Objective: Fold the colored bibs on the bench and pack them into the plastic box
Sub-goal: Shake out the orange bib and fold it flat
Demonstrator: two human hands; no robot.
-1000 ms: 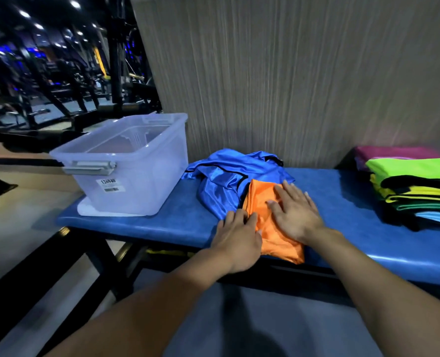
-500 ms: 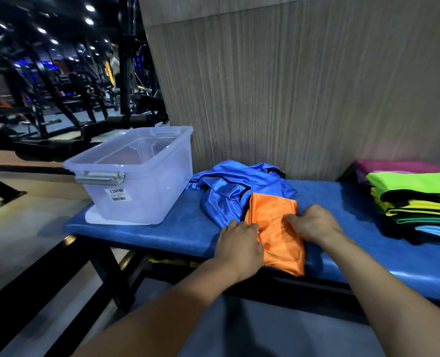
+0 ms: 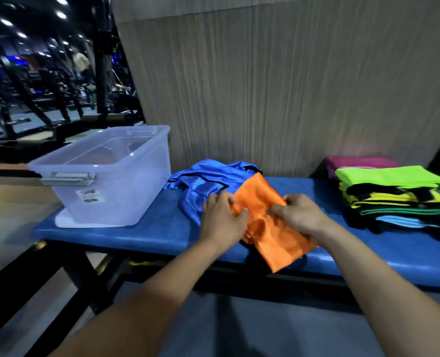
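While both hands (image 3: 222,217) pinch orange bib (image 3: 258,199), box label (image 3: 90,196) unreadable

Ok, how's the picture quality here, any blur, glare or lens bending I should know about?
Head view: dim overall, the gym background at upper left dark and soft with bright ceiling spots; the wide lens bows the wall's edges; the shiny orange bib and crumpled blue bib catch sheen; the label on the translucent plastic box is blurred.

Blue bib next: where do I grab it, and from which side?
Probably pinch the blue bib at its bunched ridge, coming from above on the box side. It lies crumpled, with no flat edge, and the orange bib covers its right corner.
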